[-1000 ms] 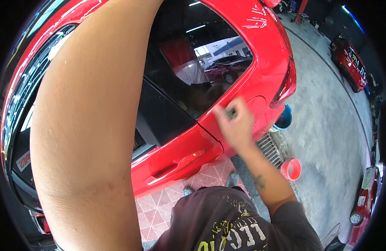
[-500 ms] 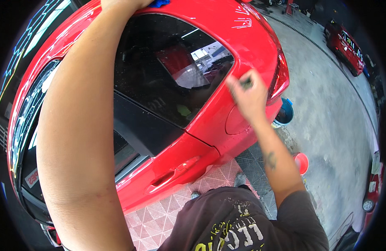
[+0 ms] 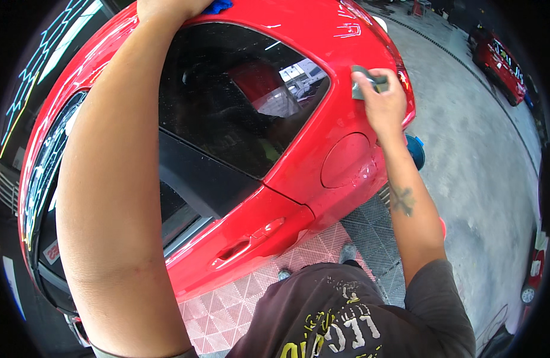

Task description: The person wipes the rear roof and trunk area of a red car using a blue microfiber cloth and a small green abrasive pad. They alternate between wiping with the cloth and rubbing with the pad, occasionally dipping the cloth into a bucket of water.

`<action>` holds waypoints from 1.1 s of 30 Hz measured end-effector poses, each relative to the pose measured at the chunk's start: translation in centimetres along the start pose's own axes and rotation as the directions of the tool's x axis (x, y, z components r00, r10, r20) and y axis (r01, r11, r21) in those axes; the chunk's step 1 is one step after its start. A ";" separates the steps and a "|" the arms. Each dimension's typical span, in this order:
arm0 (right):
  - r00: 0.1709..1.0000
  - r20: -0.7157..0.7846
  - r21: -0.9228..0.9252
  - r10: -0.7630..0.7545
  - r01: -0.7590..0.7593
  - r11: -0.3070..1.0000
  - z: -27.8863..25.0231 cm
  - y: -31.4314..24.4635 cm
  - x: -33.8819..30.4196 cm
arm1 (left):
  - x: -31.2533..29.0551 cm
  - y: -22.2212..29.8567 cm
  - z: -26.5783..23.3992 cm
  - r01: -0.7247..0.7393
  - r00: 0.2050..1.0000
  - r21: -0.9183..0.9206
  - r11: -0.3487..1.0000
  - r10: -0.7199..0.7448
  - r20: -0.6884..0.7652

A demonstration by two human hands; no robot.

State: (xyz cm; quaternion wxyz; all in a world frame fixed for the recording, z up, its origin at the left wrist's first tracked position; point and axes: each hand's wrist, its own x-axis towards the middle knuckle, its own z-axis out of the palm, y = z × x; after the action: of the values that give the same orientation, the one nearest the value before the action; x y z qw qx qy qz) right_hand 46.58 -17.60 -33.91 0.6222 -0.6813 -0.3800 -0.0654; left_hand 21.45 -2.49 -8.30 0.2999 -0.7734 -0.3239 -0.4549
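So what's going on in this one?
A person stands beside a red car. Their right grip pinches a small dark green piece at the body panel behind the rear side window. Their left grip, partly out of frame, is at the roof beside a blue cloth; whether it holds the cloth is unclear.

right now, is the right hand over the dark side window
No, the right hand holds a dark green piece over the red bodywork, right of the dark side window.
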 end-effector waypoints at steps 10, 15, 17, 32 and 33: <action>0.886 0.270 0.764 0.378 -0.436 0.475 -8.1 0.1 -8.6 | -2.1 2.5 -1.1 -0.038 0.984 0.043 0.998 0.030 0.176; 0.845 0.360 0.753 0.395 -0.513 0.413 -10.5 2.6 -10.1 | -12.0 5.9 0.7 -0.515 0.857 -0.015 0.857 0.515 0.015; 0.826 0.386 0.720 0.411 -0.548 0.425 -10.2 2.5 -11.1 | -15.8 7.8 1.3 -0.517 0.854 -0.136 0.845 0.519 -0.024; 0.643 0.520 0.052 -0.562 0.633 0.773 0.4 0.0 -20.9 | -15.1 7.7 -1.0 -0.492 0.822 -0.290 0.821 0.548 0.157; 0.593 0.566 0.047 -0.573 0.670 0.740 0.0 2.8 -23.1 | -14.6 6.8 -2.0 -0.494 0.823 -0.237 0.837 0.538 0.183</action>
State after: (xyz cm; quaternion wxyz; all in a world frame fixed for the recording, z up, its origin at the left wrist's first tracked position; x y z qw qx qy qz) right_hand 31.97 -27.53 -49.11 0.3633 -0.5442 -0.7475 -0.1144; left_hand 20.21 -11.41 -21.72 0.2997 -0.9054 -0.0938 -0.2858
